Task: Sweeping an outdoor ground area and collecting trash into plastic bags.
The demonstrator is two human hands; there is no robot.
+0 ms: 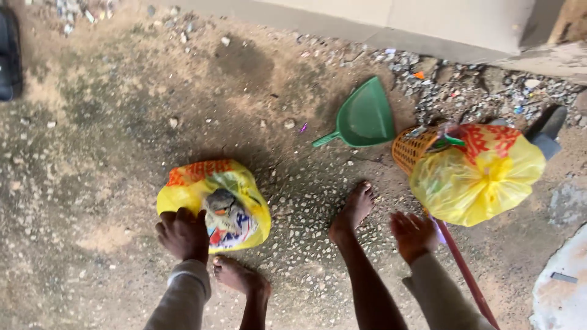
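Note:
My left hand (pixel 182 233) rests on the near edge of a yellow plastic bag (pixel 195 189) that lies on the ground, open on top and stuffed with mixed rubbish. My right hand (pixel 413 234) hangs palm up with fingers apart, holding nothing, just below a second, knotted yellow bag (pixel 477 180). That bag sits in an orange woven basket (pixel 411 146). My two bare feet stand between the bags.
A green dustpan (pixel 365 116) lies on the dirt beyond my feet. A red stick (pixel 465 272) runs down past my right forearm. Gravel and litter (pixel 483 91) line a concrete step at the back. A dark object (pixel 9 55) sits at far left.

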